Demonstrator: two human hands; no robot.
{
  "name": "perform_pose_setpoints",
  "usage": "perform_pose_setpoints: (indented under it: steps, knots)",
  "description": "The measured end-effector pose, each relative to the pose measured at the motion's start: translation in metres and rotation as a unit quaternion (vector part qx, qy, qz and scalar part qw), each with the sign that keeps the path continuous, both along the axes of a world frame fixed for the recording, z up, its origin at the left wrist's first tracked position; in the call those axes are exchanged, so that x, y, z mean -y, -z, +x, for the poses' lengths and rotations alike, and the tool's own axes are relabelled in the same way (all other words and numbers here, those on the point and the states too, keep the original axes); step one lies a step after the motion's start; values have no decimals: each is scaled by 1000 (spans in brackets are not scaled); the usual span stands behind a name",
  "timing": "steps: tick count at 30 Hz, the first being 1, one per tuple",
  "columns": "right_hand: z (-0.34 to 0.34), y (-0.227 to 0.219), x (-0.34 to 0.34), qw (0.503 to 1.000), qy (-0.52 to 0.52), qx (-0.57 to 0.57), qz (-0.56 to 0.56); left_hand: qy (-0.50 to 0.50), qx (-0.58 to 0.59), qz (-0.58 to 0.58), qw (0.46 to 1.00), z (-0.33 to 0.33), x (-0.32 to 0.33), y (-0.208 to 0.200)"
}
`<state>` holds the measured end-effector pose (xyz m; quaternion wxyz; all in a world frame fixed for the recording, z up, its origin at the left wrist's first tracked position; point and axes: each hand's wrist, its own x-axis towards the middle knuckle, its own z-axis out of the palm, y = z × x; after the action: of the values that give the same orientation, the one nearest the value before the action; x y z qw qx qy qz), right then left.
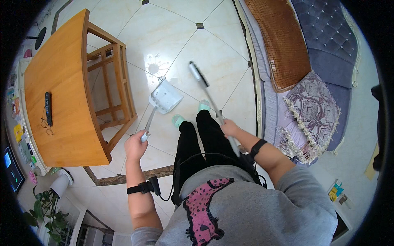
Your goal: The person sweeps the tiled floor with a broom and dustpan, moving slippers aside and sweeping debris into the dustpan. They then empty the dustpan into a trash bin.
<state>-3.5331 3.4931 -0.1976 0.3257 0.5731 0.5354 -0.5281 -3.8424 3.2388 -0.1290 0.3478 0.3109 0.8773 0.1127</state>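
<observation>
My left hand [136, 146] is closed around the handle end of a long-handled dustpan [166, 96]. The white pan rests on the tiled floor in front of my feet, its open side turned away from me to the right. In my right hand [230, 128] is the long grey handle of a broom [200, 76], gripped partway along, with the handle's end reaching back beside my hip. The broom head, white with dark bristles, is beyond and to the right of the pan, apart from it. Whether the bristles touch the floor I cannot tell.
A wooden table [61, 102] stands at the left, with a remote control [48, 108] and glasses [46, 126] on it. Along the right runs a grey-blue sofa [328, 33] with a brown mat [279, 37] and a fringed cushion [314, 106]. A potted plant [60, 186] is at lower left.
</observation>
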Motion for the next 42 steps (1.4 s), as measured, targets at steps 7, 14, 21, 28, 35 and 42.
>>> perform_pose_setpoints:
  steps: [7,14,21,28,35,42]
  knots:
    - [-30,-37,2,992,-13,-97,-80,-63,6,16,998,18,16,2]
    - [-118,30,-42,913,-317,-115,230,-215,-9,16,976,60,60,3]
    - [-81,1,7,924,-370,-96,-6,-275,-11,-20,961,64,60,11]
    - [-61,-40,-37,949,-295,-107,31,-227,-9,12,974,78,94,-6]
    - [-27,-13,-12,977,-201,20,73,-120,-3,1,993,44,116,-1]
    - [-18,-18,67,980,36,-59,-189,-75,-14,-13,997,34,108,0]
